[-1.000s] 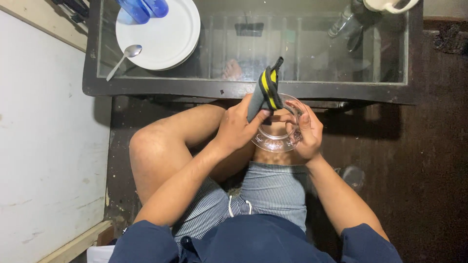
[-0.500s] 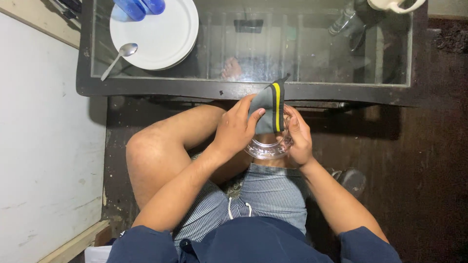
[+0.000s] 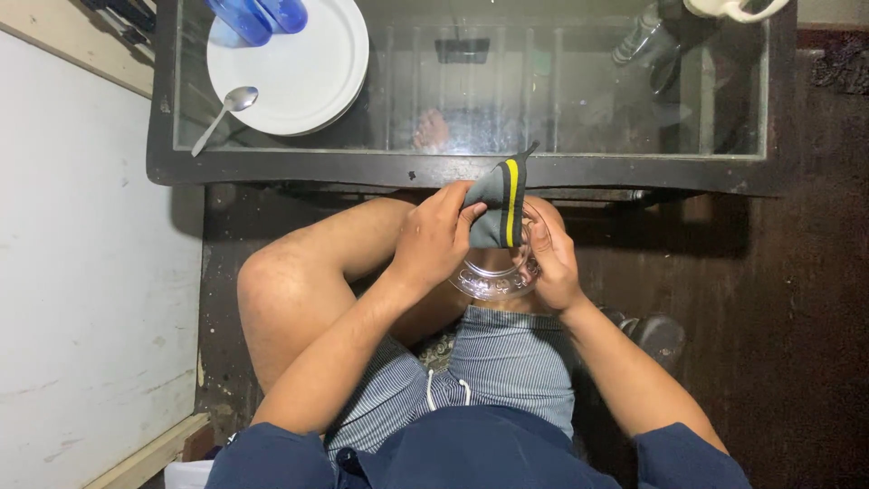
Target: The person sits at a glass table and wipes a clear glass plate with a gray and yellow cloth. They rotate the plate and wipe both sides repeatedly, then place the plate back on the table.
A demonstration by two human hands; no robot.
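Pinching the grey cloth (image 3: pixel 496 206) in closed fingers, the left hand (image 3: pixel 434 243) presses it into the clear glass bowl (image 3: pixel 493 272). The right hand (image 3: pixel 554 267) grips the bowl's right rim; the cloth's long axis runs upright toward the table (image 3: pixel 453 167).

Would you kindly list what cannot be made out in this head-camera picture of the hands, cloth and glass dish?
Head view:
- Clear glass dish: far rim hidden by the grey cloth with yellow stripe.
- Left hand and right hand: palms face away, fingertips partly behind cloth and dish.
- Blue plastic bottles on the white round plate: cut off by the top edge.
- White mug: mostly cut off there too.
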